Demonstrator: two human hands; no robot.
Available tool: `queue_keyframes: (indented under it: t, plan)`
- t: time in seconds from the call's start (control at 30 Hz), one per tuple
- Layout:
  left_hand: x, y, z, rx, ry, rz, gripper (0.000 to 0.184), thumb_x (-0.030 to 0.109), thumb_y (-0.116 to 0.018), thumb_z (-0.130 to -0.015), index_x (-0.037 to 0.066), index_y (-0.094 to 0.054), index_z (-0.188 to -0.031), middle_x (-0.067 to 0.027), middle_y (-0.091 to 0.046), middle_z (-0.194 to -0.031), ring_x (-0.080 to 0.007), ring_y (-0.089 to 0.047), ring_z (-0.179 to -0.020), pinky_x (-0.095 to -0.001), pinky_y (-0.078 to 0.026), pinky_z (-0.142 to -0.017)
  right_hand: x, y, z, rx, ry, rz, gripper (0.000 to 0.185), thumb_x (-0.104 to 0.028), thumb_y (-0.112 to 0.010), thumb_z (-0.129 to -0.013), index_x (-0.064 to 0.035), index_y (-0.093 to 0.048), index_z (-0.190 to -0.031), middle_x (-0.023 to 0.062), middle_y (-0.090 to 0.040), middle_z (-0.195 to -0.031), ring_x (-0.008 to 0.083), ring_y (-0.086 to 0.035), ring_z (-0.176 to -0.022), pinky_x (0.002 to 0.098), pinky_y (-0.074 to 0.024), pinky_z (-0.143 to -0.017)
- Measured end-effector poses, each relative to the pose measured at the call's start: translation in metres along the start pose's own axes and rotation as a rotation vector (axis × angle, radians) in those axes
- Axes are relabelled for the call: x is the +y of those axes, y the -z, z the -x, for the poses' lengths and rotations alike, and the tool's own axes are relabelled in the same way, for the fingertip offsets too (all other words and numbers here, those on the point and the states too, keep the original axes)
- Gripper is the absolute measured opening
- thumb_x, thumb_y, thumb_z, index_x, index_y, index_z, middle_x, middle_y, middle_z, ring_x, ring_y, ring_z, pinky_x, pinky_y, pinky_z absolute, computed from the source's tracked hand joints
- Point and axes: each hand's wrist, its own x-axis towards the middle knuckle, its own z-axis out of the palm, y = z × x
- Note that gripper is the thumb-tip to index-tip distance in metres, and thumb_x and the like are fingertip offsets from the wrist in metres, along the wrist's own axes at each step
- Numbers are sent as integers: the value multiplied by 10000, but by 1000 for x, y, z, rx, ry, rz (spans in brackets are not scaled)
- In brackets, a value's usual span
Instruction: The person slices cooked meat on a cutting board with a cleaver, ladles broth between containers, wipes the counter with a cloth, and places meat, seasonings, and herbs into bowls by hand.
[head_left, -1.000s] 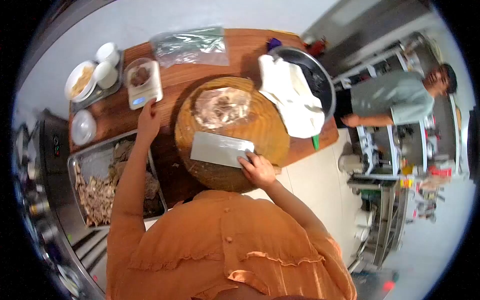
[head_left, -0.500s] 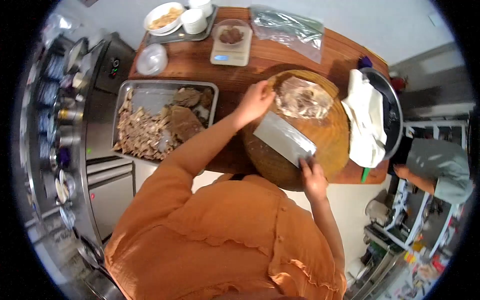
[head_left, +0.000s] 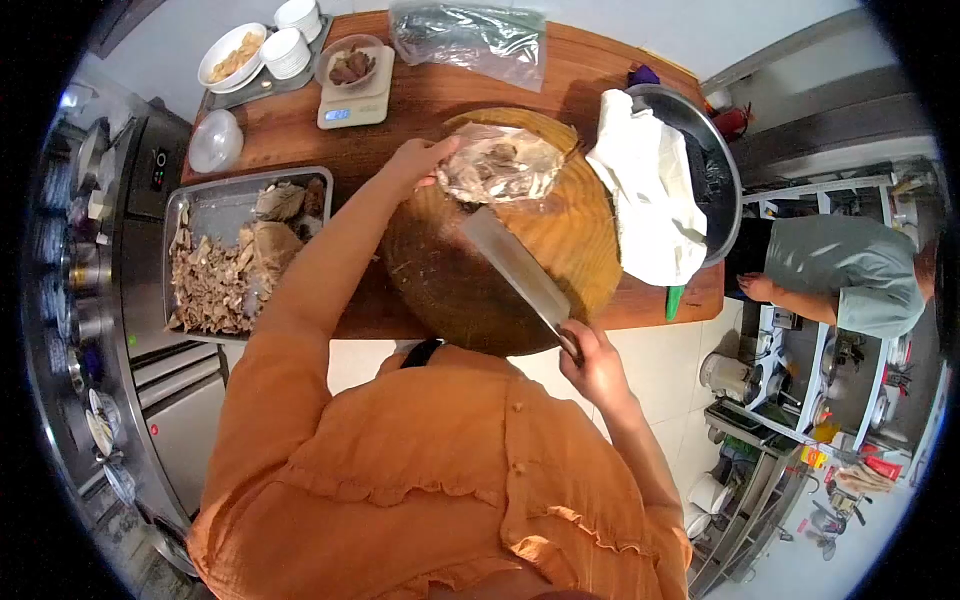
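Note:
A flat slab of cooked meat (head_left: 505,170) with pale, glossy fat lies on the far part of the round wooden chopping board (head_left: 440,290). My left hand (head_left: 425,165) grips the slab's left edge, with its fingers curled against it. In my right hand (head_left: 592,360) is the handle of a cleaver (head_left: 520,270), held at the near right of the board. The cleaver's broad blade is tilted and points up and left, its tip just short of the meat. Whether the blade touches the board I cannot tell.
Left of the board, a metal tray (head_left: 325,190) holds chopped meat and larger pieces. Beyond stand a scale (head_left: 355,108) with a bowl of meat and a plastic bag (head_left: 470,45). A white cloth (head_left: 650,190) hangs over a black basin (head_left: 735,190). Another person (head_left: 850,260) stands at right.
The camera view has swung right, so the table appears further left. My left hand has closed on the meat's edge. The cleaver has turned, its blade now steeper and seen more edge-on.

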Motion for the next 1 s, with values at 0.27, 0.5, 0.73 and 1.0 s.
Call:
queue_keyframes:
  t: [0.27,0.5,0.73,1.0]
  plan:
    - [-20,-19,-14,66,91,67,694,521,-727,-684,-31,-567,-1074,-128,-604,-980,-205,-552,-932,-335,-408,-836,61,-21,14,101,-555,-1030,128,-81,-476,-914,-23,-458,-1026,22,-496,-629,89,-477,-495,239,-423,-456]
    - [-25,-60,33,231,-29,141,926,495,-804,-583,-98,-429,-1186,-219,-547,-1107,-275,-549,-978,-388,-457,-813,51,-33,-34,66,-589,-1095,108,-121,-529,-871,-61,-440,-860,36,-481,-622,113,-458,-484,246,-398,-445]
    - [-46,-43,68,179,150,374,872,362,-780,-672,-29,-321,-1302,-188,-492,-1155,-256,-528,-941,-370,-466,-736,31,-22,-27,-23,-493,-969,82,-91,-489,-909,-50,-460,-974,35,-498,-639,110,-475,-475,243,-415,-412]
    - [-107,153,145,-52,-42,789,427,311,-630,-838,47,-553,-1165,-117,-549,-1180,-251,-570,-994,-434,-478,-832,-48,-67,-34,49,-460,-655,87,-91,-546,-881,-26,-499,-914,40,-506,-707,138,-515,-592,292,-448,-539]
